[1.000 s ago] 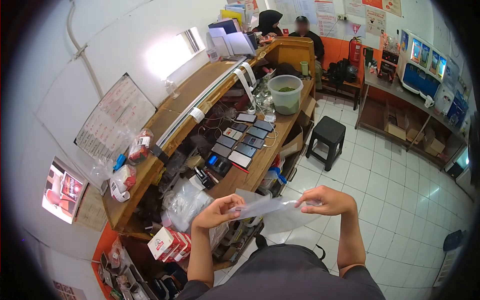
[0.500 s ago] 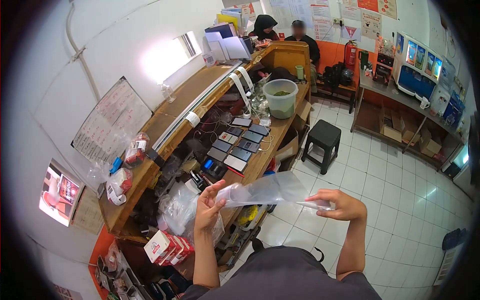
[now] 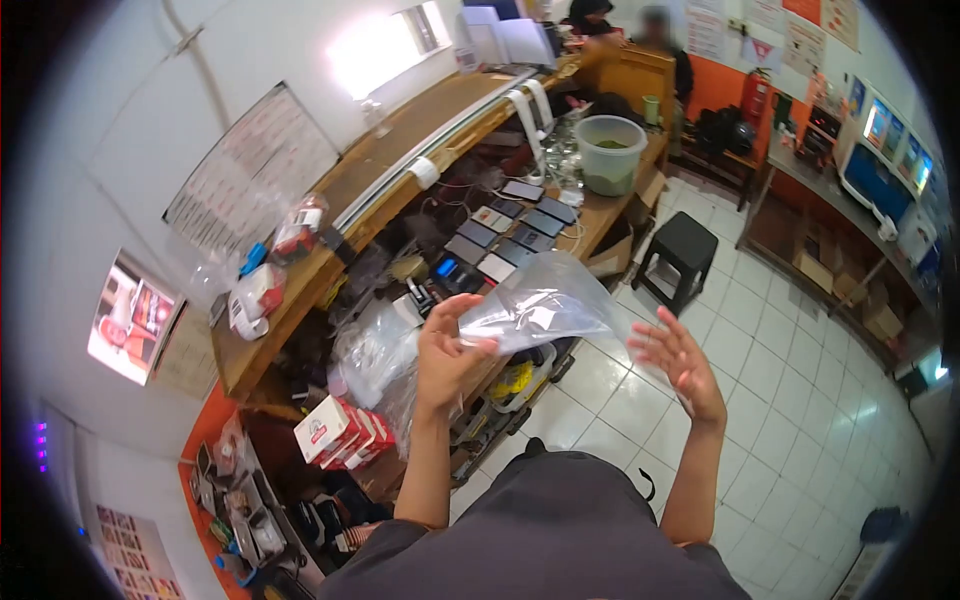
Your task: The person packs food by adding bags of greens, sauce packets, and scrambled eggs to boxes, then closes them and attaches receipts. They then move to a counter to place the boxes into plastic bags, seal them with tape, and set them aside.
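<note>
A clear plastic bag point(image 3: 545, 305) is spread out in front of me, its surface shining in the light. My left hand point(image 3: 448, 355) grips its left end between thumb and fingers. At the bag's right end, my right hand point(image 3: 682, 365) has its fingers spread, slightly blurred, with the fingertips close to the plastic. Behind the bag, several phones point(image 3: 538, 240) lie in rows on the wooden desk point(image 3: 590, 235). A crumpled heap of clear plastic bags point(image 3: 375, 345) sits left of my left hand.
Red and white boxes point(image 3: 340, 432) stand at the lower left. A translucent bucket point(image 3: 610, 160) with green contents is at the desk's far end. A black stool point(image 3: 680, 255) stands on the tiled floor point(image 3: 770, 350). Two people point(image 3: 660, 45) are at the back, beyond the desk.
My right hand has let go of the bag's right end and its fingers have opened. The bag is spread wider and higher. The camera view has turned left and down.
</note>
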Available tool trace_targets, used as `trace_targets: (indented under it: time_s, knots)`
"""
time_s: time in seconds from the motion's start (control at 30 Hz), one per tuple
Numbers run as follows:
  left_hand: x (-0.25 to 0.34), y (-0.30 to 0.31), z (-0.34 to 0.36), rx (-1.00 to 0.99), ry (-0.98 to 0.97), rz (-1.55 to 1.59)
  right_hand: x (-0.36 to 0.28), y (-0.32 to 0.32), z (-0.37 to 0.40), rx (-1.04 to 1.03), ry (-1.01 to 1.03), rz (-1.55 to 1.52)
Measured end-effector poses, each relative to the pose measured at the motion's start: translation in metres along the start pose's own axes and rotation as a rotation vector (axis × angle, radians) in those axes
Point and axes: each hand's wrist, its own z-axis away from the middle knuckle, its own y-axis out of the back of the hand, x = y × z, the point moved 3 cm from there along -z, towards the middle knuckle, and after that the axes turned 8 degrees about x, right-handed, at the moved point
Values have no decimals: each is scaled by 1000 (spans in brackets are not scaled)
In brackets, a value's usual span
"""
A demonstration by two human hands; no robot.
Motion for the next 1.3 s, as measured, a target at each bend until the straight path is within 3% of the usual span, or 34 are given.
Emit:
trace_targets:
  time_s: [0.07, 0.13, 0.17, 0.23, 0.33, 0.5, 0.6, 0.7, 0.8, 0.93, 1.17, 1.23, 1.27, 1.3]
  knots:
    - [13, -14, 9, -19, 54, -48, 13, 5, -3, -123, -124, 102]
    - [21, -31, 17, -56, 137, -95, 10, -15, -10, -412, 4, 810]
    - [24, -40, 16, -128, 83, -152, 4, -33, -17, -360, 93, 857]
    - [23, -53, 15, -228, -5, -253, 10, -64, -28, -392, 60, 810]
    - [24, -64, 14, -198, -196, -318, 23, -86, -37, -366, 35, 719]
    - [22, -53, 17, -142, -137, -366, 35, -97, -27, -152, -37, 445]
    - [18, -58, 23, -176, -177, -357, 31, -106, -25, -167, -55, 624]
    - [17, -57, 30, -171, -160, -279, 47, -100, -23, -59, -50, 491]
    - [9, -40, 36, -204, 222, -95, 45, -91, -22, -3, -93, 382]
    - [1, -33, 42, -239, 414, -51, 35, -84, -21, -24, -116, 458]
    - [-13, -47, 47, -268, 336, -12, 24, -84, -12, -31, -71, 472]
    - [-19, -51, 48, -137, 309, -33, -4, -94, -4, 310, 346, 964]
    - [-24, -56, 50, -138, 306, -31, -5, -94, 4, 310, 350, 965]
    - [-27, -60, 52, -141, 234, -26, -2, -94, 12, 212, 194, 1005]
